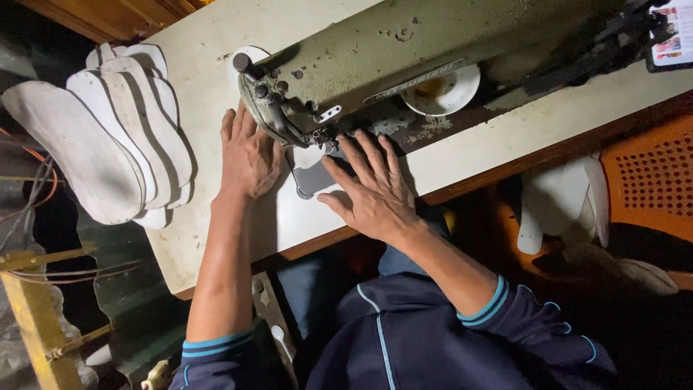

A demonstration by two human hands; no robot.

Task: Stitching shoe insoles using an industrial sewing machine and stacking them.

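While both hands press flat with spread fingers, stacked white insoles crowd the sewing machine.

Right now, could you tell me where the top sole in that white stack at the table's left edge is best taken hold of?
Grip the top sole of the stack of white soles at its rounded end that overhangs the table, coming from the left. That end hangs free in the air, so fingers probably fit under it; the other end lies overlapped by its neighbours.
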